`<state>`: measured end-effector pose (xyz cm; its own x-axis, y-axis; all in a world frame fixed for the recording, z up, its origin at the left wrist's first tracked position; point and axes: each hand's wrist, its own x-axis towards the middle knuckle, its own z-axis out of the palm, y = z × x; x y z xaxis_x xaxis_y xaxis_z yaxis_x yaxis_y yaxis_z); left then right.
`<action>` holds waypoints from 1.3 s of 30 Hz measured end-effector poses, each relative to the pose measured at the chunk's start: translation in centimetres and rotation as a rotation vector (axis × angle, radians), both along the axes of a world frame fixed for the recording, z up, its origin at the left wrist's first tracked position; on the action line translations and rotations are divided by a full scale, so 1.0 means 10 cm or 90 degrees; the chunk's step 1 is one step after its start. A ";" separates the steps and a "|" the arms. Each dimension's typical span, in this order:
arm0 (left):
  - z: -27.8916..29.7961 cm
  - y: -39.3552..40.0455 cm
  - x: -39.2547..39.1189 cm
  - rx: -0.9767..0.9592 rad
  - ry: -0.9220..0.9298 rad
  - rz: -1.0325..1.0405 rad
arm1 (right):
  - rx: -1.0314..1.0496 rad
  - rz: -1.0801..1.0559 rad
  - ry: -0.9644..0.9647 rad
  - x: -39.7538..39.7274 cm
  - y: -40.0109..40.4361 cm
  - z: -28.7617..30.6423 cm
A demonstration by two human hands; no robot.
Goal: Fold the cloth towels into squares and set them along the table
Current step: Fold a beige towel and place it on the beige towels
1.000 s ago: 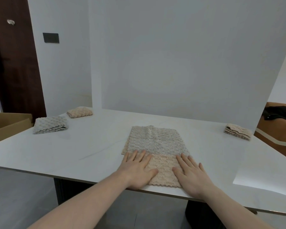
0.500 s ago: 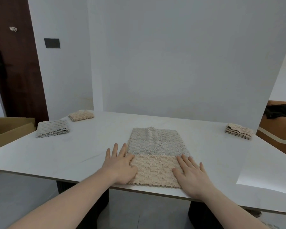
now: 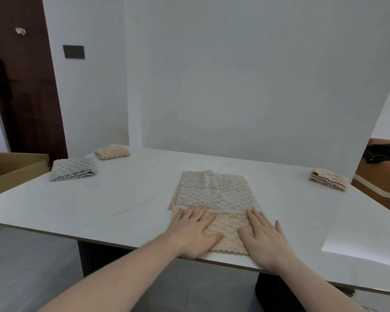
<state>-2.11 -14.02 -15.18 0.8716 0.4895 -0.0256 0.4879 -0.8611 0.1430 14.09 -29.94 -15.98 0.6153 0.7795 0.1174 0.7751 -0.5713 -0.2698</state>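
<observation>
Lying at the near edge of the white bench (image 3: 99, 206), a beige towel (image 3: 214, 197) has its near flap folded up. Left hand (image 3: 194, 233) and right hand (image 3: 266, 242) press flat there, fingers spread, gripping nothing. Their palms hide the flap's corners.

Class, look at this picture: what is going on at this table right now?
A person is folding a cloth towel at the near edge of a white table. The left hand and right hand press flat on its folded-up near flap. Three folded towels already sit apart: a grey one, a beige one, and another far right.
</observation>
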 end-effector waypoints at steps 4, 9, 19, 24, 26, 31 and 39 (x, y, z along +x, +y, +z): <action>-0.04 0.39 -0.37 -0.043 -0.049 0.101 | 0.068 -0.054 0.016 0.00 -0.03 0.01; -0.12 0.48 -0.51 -0.076 -0.218 0.181 | 0.148 -0.208 0.075 0.02 -0.04 0.03; -0.07 0.49 -0.50 -0.111 -0.269 0.201 | 0.161 -0.291 0.295 0.13 -0.01 0.39; -0.07 0.48 -0.52 -0.122 -0.284 0.191 | 0.207 -0.270 0.347 0.12 -0.08 0.72; -0.07 0.48 -0.53 -0.144 -0.297 0.199 | 0.228 -0.256 0.336 0.08 -0.06 0.82; -0.05 0.49 -0.55 -0.208 -0.351 0.220 | 0.251 -0.176 0.365 -0.12 0.14 1.01; -0.04 0.53 -0.58 -0.282 -0.444 0.208 | 0.301 -0.049 0.506 -0.60 0.59 1.10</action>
<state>-7.90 -8.76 -15.62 0.5779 0.7880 0.2123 0.3775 -0.4887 0.7866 8.06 -24.04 -5.03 0.6997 0.7113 -0.0662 0.2269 -0.3092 -0.9235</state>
